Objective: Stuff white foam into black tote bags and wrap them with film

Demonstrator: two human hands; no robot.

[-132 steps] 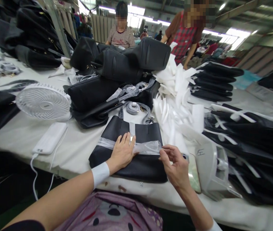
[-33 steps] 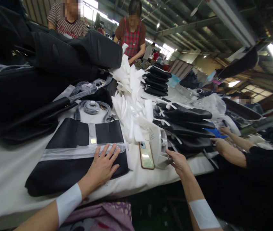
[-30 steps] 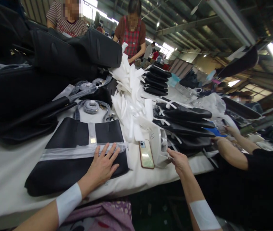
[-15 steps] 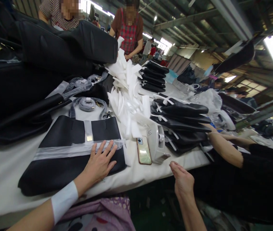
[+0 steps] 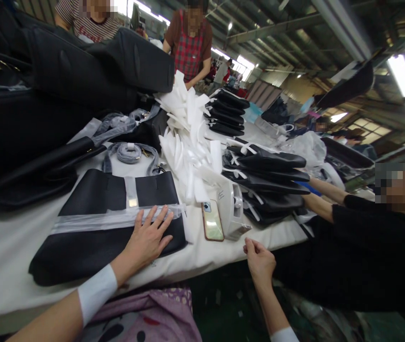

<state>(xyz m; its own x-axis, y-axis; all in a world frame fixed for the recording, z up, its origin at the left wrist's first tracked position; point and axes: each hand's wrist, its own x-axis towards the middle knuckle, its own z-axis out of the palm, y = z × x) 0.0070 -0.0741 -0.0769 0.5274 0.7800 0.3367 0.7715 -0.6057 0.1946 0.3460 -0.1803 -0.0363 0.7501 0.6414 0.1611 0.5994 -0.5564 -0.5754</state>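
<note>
A black handbag (image 5: 91,247) lies flat on the white-covered table, with a clear plastic strip (image 5: 91,222) across it and a white strip running down over its gold clasp (image 5: 132,203). My left hand (image 5: 149,237) rests on the strip and the bag, its fingers spread. Off the table's front edge, my right hand (image 5: 261,260) is closed in a pinch just below a whitish tape dispenser (image 5: 229,204). Whatever its fingertips may hold is too small to make out. Between the bag and the dispenser lies a phone (image 5: 213,223).
White foam strips (image 5: 188,128) lie heaped behind the phone. Stacked black bags (image 5: 270,175) stand to the right, where a co-worker in black (image 5: 348,247) reaches in. Large black bags (image 5: 81,66) fill the left. Another person in a checked apron (image 5: 190,50) stands across the table.
My right hand has moved a little left, still pinched. My left hand stays on the bag. The co-worker at right has leaned further into view.
</note>
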